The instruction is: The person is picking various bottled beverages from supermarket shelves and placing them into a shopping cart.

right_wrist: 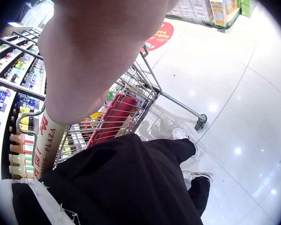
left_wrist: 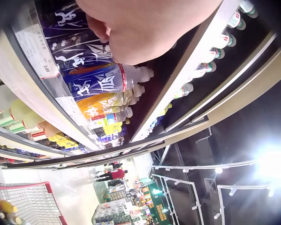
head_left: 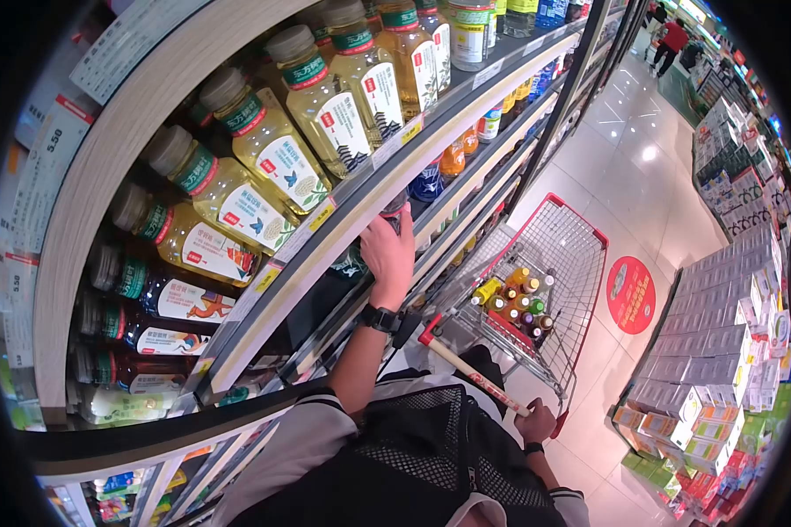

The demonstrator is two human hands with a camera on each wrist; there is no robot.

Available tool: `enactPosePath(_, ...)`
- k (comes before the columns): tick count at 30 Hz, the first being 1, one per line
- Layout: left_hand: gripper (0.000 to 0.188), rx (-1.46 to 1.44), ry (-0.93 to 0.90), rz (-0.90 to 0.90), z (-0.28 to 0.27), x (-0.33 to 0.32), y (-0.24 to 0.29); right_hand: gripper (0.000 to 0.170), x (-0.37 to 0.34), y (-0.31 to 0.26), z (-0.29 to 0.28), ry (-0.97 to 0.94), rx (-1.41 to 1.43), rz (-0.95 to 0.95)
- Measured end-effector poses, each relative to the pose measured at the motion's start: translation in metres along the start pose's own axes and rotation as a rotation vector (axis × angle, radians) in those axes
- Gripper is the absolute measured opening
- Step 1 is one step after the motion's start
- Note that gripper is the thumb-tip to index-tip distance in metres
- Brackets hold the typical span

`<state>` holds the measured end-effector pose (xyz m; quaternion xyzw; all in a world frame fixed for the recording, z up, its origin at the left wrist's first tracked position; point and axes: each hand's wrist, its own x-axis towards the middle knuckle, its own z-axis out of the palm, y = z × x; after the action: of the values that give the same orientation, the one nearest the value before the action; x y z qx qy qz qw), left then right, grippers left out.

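Left hand [head_left: 388, 250]: thrust in among shelved drinks, fingers bent at a dark bottle [left_wrist: 82, 49]; whether they grip it cannot be told.
Right hand [head_left: 536, 423]: curled round the cart handle [head_left: 479, 378].
Shelf [left_wrist: 47, 107]: holds the dark bottle, beneath amber bottles [head_left: 255, 215]; only the left wrist view reveals a 5.00 price tag [left_wrist: 42, 56].
Floor: two white shoes [right_wrist: 196, 176], one wheel [right_wrist: 201, 123], in the right wrist view alone.
Head view: one cart [head_left: 558, 290], one left-wrist watch [head_left: 382, 318], one red floor disc [head_left: 630, 294].
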<state>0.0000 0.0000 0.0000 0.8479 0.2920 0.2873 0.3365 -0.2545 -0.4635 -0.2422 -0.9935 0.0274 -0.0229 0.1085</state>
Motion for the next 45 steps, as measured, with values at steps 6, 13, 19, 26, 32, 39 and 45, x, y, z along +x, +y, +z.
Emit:
enactPosePath(6, 0.084, -0.038, 0.057, 0.187, -0.003, -0.013, 0.011, 0.03, 0.001, 0.004, 0.001, 0.035, 0.0, -0.001)
enactPosePath(13, 0.074, -0.192, -0.026, 0.285, -0.008, -0.033, 0.008, 0.029, 0.002, 0.0, -0.004, 0.004, 0.01, 0.024)
enactPosePath(19, 0.075, -0.146, -0.003, 0.344, -0.01, -0.032, 0.003, 0.027, 0.002, 0.004, 0.002, 0.003, -0.004, 0.021)
enactPosePath(26, 0.072, -0.245, -0.002, 0.318, -0.006, -0.034, -0.001, 0.028, 0.002, 0.002, -0.001, 0.037, 0.01, -0.001)
enactPosePath(32, 0.069, -0.256, 0.012, 0.336, -0.008, -0.033, -0.002, 0.026, 0.002, 0.001, -0.002, 0.037, 0.008, -0.002)
enactPosePath(39, 0.073, -0.416, -0.005, 0.105, -0.011, -0.025, -0.001, 0.026, 0.002, 0.0, -0.003, 0.035, 0.007, 0.002)
enactPosePath(45, 0.079, -0.515, -0.026, 0.02, -0.012, -0.021, -0.007, 0.026, 0.002, 0.0, -0.002, 0.037, 0.003, 0.006)
